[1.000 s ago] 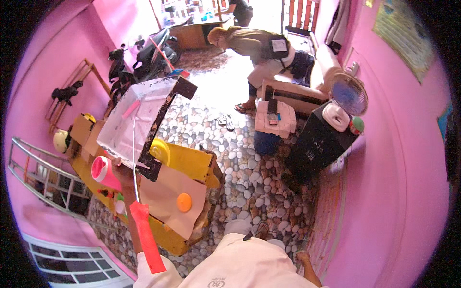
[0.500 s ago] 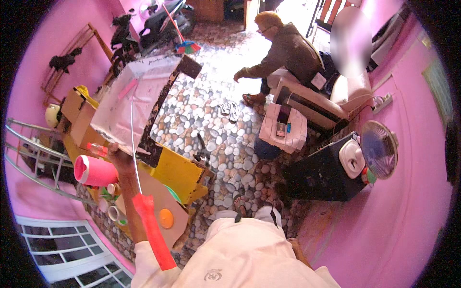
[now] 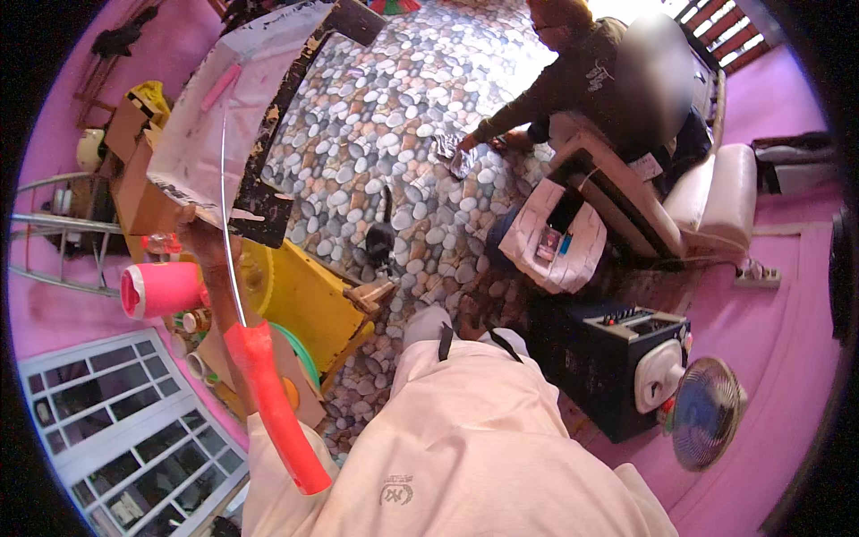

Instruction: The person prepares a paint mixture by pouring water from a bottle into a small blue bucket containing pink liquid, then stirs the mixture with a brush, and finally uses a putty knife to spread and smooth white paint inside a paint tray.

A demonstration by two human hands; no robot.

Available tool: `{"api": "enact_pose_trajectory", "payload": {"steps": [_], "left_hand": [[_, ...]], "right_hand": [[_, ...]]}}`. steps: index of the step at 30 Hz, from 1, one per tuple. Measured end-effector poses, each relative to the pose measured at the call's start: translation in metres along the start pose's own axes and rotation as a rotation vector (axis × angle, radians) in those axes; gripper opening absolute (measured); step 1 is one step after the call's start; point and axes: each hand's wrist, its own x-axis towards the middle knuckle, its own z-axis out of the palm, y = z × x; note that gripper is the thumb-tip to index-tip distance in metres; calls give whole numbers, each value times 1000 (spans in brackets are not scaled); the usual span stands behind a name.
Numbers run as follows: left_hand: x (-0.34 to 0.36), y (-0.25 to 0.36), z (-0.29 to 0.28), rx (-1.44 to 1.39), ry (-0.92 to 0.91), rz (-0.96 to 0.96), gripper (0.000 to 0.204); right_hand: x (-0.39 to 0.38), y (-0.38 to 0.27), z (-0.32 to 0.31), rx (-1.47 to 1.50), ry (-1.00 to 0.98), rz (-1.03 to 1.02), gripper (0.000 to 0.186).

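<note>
My left hand, at the end of my outstretched arm, is closed on the near edge of a white, paint-smeared tray with a flaking dark rim. A paint roller lies across it: its thin pink roller rests in the tray and its metal rod runs back toward me. The roller's red handle lies over my left forearm and sleeve, with no fingers around it. My right hand is out of view.
Below the tray stands a yellow wooden piece, beside a pink jug. A black-and-white cat is on the pebble-patterned floor. At right are a seated person, a small covered table, a black speaker and a fan.
My view has tilted down and shifted. The tray and roller remain with my left arm. The other person has leaned down, hand now at the striped cloth. My right forearm has left view.
</note>
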Motion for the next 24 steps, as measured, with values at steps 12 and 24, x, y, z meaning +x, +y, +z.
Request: {"api": "enact_pose_trajectory", "payload": {"steps": [12,24], "left_hand": [[121,-47,36,-237,92,-66,16],[346,-92,134,-318,71,-210,10]], "right_hand": [[137,-196,-22,-80,-79,-54,22],[235,-412,-4,-153,-19,-47,22]]}}
